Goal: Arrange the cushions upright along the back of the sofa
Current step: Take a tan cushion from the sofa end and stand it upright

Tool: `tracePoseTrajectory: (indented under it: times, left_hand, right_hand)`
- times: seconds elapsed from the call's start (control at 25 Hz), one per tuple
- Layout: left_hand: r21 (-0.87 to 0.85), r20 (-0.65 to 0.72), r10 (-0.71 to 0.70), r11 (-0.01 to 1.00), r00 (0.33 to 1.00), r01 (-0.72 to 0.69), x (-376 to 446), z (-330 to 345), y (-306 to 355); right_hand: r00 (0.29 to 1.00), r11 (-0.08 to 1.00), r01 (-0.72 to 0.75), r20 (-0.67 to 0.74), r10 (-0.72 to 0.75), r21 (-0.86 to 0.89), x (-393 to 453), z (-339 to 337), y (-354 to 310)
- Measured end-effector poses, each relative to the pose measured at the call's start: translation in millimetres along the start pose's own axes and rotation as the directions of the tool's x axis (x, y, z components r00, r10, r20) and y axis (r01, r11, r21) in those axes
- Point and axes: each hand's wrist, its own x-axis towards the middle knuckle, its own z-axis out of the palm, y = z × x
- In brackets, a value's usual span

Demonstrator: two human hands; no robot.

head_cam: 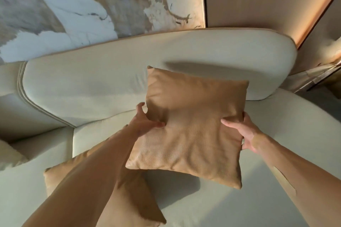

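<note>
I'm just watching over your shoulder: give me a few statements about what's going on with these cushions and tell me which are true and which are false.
1. Both hands hold the tan cushion. True: the left hand and the right hand grip its opposite edges.
2. The held cushion lies flat on the seat. False: it is lifted above the seat.
3. A second tan cushion lies on the seat under the left arm. True.
4. The sofa is dark blue. False: it is cream.
</note>
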Motion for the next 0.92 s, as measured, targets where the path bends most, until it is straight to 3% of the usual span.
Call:
tracePoseTrajectory:
  times: [0.2,0.4,0.92]
  left_hand:
    - [-0.112,-0.014,0.048,0.992,0.999,-0.05,17.0,50.9,52.9]
    - [-0.124,-0.114,0.122,0.983,0.986,-0.136,30.3,104.9,81.8]
    - [-0.168,-0.073,0.134,0.975,0.988,-0.145,84.2,190.1,94.1]
  right_hand:
    - [0.99,0.99,0.14,-0.035,-0.139,0.025,17.2,-60.0,-36.3]
    - [0.97,0.971,0.238,-0.063,-0.236,0.028,44.6,-103.3,-54.3]
    - [0.964,0.968,0.251,-0.09,-0.251,-0.01,127.7,-149.3,-36.3]
